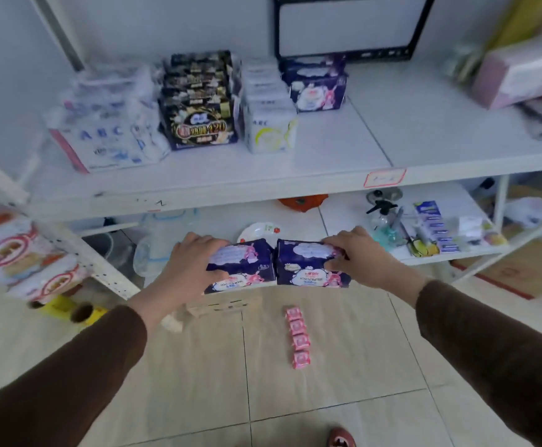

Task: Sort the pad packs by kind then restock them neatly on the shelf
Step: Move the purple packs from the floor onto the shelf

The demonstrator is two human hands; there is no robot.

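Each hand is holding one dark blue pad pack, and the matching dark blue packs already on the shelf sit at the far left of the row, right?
Not quite. The left hand and right hand do each hold one dark blue pad pack, but the head view shows the matching shelf packs at the right end of the row; the far left holds white ABC packs.

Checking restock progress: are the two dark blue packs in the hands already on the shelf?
No: the left hand and right hand hold both dark blue packs below the shelf.
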